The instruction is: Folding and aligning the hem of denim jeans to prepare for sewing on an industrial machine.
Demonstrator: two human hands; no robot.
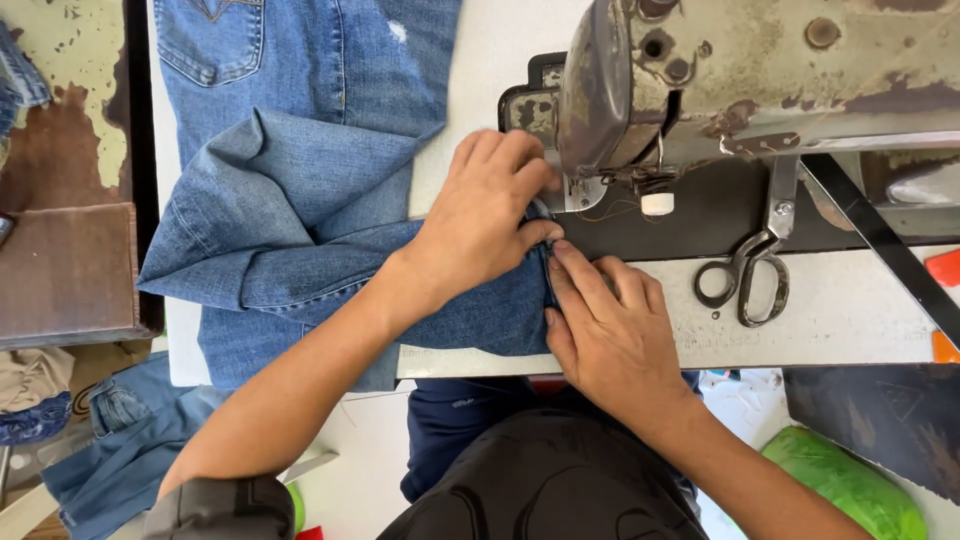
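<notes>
Jeans of faded blue denim (300, 190) lie spread over the white desk (850, 310), one leg folded back on itself at the left and its dark-stitched hem edge drawn to the foot of the sewing machine. Nearest the camera, both bare forearms reach forward from the person's dark-clothed lap, the left one running up from the lower left on a long diagonal, the right one coming in from the lower right.

The right hand (610, 335) lies flat and palm down on the desk edge, fingers straight and close together, pointing up and left; its fingertips press the hem of the denim just beside the left thumb. It grips nothing (it only pins the cloth down).

The left hand (485, 215) sits just beyond, arched over the fabric with the wrist bent and the knuckles raised. Its fingers curl down at the needle area and its thumb meets the cloth, so it pinches the folded hem against the machine bed; the needle itself is hidden behind the fingers.

Farther off stands the worn grey metal sewing machine with rust patches (740, 80), its head above the hem. To the right of the hands, dark steel scissors (748, 275) rest closed on the desk, well apart from both hands.
</notes>
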